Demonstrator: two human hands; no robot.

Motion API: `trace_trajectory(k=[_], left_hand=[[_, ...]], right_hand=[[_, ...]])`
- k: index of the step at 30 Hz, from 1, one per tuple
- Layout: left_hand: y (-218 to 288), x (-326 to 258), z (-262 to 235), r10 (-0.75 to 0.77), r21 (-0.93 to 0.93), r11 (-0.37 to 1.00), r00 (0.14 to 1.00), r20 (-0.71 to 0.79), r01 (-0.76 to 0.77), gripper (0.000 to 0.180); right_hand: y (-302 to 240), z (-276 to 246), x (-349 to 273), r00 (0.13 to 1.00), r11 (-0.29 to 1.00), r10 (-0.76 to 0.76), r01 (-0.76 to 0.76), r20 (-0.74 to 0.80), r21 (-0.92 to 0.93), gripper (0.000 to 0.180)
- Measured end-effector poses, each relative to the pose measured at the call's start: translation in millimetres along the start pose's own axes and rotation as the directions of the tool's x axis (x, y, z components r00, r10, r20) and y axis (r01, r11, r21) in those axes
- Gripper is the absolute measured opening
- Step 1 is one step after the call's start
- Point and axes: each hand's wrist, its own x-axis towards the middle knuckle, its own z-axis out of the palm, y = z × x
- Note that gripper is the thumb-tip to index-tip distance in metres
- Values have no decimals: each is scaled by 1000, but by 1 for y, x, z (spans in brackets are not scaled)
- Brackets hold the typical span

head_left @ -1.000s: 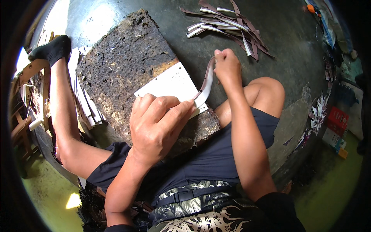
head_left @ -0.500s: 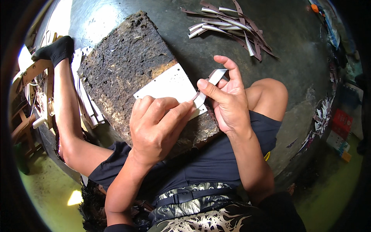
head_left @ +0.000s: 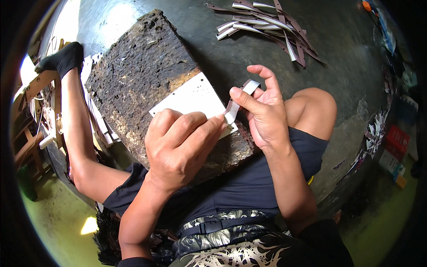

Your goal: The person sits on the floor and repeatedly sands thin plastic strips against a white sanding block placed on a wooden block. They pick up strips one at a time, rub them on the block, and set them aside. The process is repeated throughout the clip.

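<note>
A narrow strip (head_left: 234, 108), white on one face and brown along its edge, is pinched at one end by the fingertips of my left hand (head_left: 180, 142). My right hand (head_left: 267, 109) grips the strip's other part between thumb and fingers, its index finger raised and loosely curved. Between my hands the strip bends and twists over the corner of a white plate (head_left: 193, 100) with small dark holes. That plate lies flat on a rough, dark, worn block (head_left: 138, 58) in front of me. My left fingers cover part of the plate.
A loose pile of brown and white strips (head_left: 273, 29) lies on the dark floor at the far right. Wooden pieces (head_left: 49, 84) and long white offcuts (head_left: 100, 118) are by my outstretched left leg (head_left: 82, 129). White scraps (head_left: 376, 133) and a red package (head_left: 396, 141) lie farther right.
Both hands keep their hold on the strip and have barely shifted. The whole view has moved slightly; the strip's grip and bend look nearly the same.
</note>
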Motion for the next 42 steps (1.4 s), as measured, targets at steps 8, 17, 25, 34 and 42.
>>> trace_trajectory(k=[8,17,25,34,42], left_hand=[[0,7,8,22,18,1000,999,-29,-22,25],[20,31,-29,-44,-134,990,997,-69,35,66],[39,11,-79,-472,-125,831,807,356,541,42],[39,-7,-39,-301,240,931,950,76,276,33],[17,-1,-2,-293,-60,955,956,-10,292,26]], right_hand=[[10,-8,10,992,991,-112,107,-55,-78,56],[-66,21,-40,866,909,-115,289,487,-299,58],[-95,35,-37,820,519,127,424,558,-742,36],[-63,25,-29,915,532,-78,374,396,-759,14],[-48,13,-5,915,820,12,222,404,-527,13]])
